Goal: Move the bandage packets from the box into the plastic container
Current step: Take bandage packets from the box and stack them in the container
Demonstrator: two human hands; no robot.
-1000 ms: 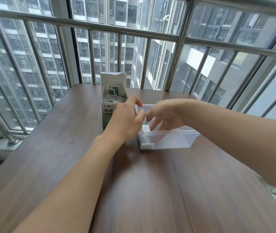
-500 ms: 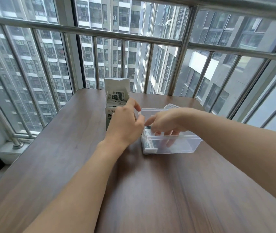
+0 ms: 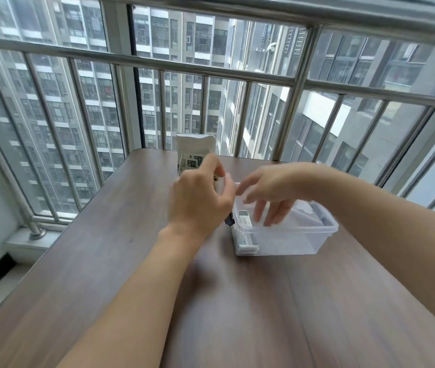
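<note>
No legible text anywhere.

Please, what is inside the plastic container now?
Bandage packets stand at the left end of the plastic container. The right hand reaches in with spread fingers, covering part of the inside.

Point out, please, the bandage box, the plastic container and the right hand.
bandage box (image 3: 194, 144), head view, its raised white flap.
plastic container (image 3: 288, 241), head view, its clear near wall.
right hand (image 3: 272, 188), head view, its back.

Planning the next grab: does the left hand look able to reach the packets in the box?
Probably yes. The left hand is right in front of the box, whose flap stands open, with nothing between them.
</note>
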